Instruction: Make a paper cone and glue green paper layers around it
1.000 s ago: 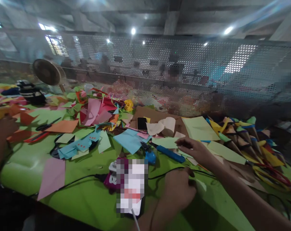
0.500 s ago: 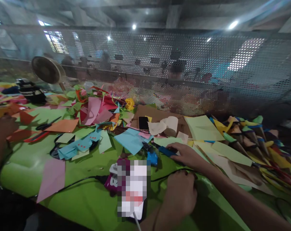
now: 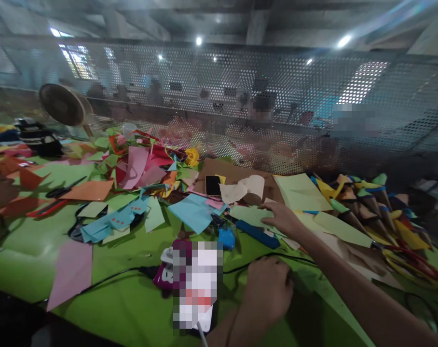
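Observation:
My right hand reaches over the table with its fingers apart, the tips on a pale green paper sheet and scraps around it. Just below them lies a long blue tool, untouched; its exact kind is unclear. My left hand rests on the green tabletop with its fingers curled in. Whatever may be under those fingers is hidden. Close to its left are a pixelated white device with a cable and a purple power strip. A small blue object sits beyond them.
Coloured paper scraps heap at the back left, near a fan. Paper cones and scissors lie right. A tape roll and phone sit mid-back. Another person's hand is far left. A perforated screen stands behind.
My right hand has let go of the blue tool and moved up and right onto the paper. My left hand stays put. The view has shifted slightly.

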